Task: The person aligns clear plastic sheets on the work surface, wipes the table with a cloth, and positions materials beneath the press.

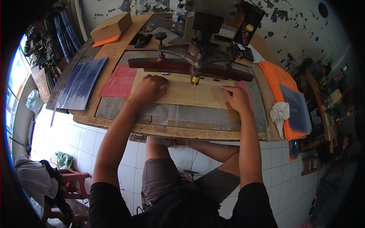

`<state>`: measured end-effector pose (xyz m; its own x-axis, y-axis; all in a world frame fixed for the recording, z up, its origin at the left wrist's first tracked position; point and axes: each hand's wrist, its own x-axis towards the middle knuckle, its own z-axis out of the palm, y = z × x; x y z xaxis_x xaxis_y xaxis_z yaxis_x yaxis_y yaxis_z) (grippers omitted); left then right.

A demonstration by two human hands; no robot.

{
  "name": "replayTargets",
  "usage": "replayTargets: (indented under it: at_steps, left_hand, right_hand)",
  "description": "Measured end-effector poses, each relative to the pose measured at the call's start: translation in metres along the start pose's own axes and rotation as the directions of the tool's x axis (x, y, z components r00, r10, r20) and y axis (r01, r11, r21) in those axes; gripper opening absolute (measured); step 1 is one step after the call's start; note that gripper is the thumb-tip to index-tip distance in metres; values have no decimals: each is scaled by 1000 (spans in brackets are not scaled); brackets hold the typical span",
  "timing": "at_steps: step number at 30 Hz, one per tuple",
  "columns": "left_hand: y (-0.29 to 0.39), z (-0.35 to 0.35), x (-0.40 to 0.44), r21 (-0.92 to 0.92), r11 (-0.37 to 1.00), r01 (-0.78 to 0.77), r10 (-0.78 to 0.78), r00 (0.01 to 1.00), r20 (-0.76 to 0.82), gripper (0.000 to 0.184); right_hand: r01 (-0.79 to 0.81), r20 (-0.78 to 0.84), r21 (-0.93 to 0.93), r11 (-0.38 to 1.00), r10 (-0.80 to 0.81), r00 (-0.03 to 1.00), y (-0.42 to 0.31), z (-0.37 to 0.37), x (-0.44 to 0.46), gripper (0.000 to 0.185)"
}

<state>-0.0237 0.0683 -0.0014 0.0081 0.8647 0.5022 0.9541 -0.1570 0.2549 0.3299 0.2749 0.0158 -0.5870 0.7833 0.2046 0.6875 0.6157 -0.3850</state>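
A pale yellow sheet lies on the grey metal plate of the work table, under a machine's dark red bar. Near the sheet's left end rests my left hand, its fingers curled together; whatever is under them is hidden. My right hand is at the right end, its index finger and thumb close together at the sheet's edge. Pink sheets show beside the yellow one. A clear sheet seems to lie over the plate's front part.
Clear blue-tinted sheets lie at the left, and a cardboard box stands behind them. Orange sheets with a white cloth are at the right. A bottle stands beside the machine's column. Another person is at the lower left.
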Motion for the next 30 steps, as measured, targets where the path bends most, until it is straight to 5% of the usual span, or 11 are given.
replayTargets:
  at_steps: [6,9,11,14,15,18,23,30]
  left_hand:
    - [-10,-1,0,23,997,70,-69,997,-29,23]
    - [-3,-15,0,69,994,86,-84,996,-25,20]
    - [-4,-20,-1,86,996,1,3,999,-46,17]
    - [7,-20,-5,-241,970,-25,34,999,33,18]
    - [6,-18,-4,-210,976,-54,65,997,46,20]
    - [6,-9,-3,-151,982,-113,125,989,73,24]
    - [4,-6,-4,-116,985,-125,131,991,39,30]
    - [3,-9,-5,-118,993,-14,27,994,105,36]
  right_hand:
    - [146,-235,-45,988,-152,960,31,15,7,26]
    - [104,-156,122,987,-85,984,20,7,1,20]
    - [214,-104,210,954,-196,975,13,4,2,16]
    - [267,-3,340,902,-283,959,4,5,0,15]
    - [262,36,381,887,-297,954,3,5,-1,16]
    - [353,35,337,873,-387,922,9,12,2,19]
    - [297,27,307,904,-320,947,11,17,6,20]
    - [363,-85,203,909,-353,932,3,16,3,20]
